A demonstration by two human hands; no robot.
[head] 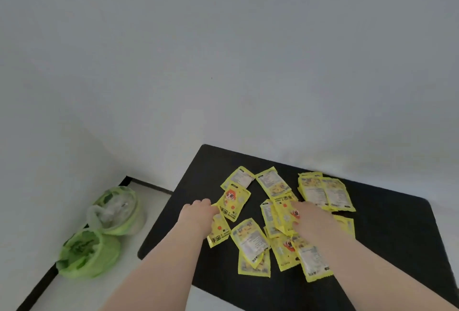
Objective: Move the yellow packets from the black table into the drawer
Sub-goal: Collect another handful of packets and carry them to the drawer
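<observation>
Several yellow packets lie scattered on the black table; a small stack sits at the back right. My left hand pinches the edge of a yellow packet with a cartoon face at the left of the spread, and another packet lies just under the wrist. My right hand is closed on a yellow packet in the middle, with more packets beneath my forearm. No drawer is in view.
Two green plastic bags sit on the pale floor left of the table, near the corner. A white wall stands right behind the table. The table's left edge runs close to my left arm.
</observation>
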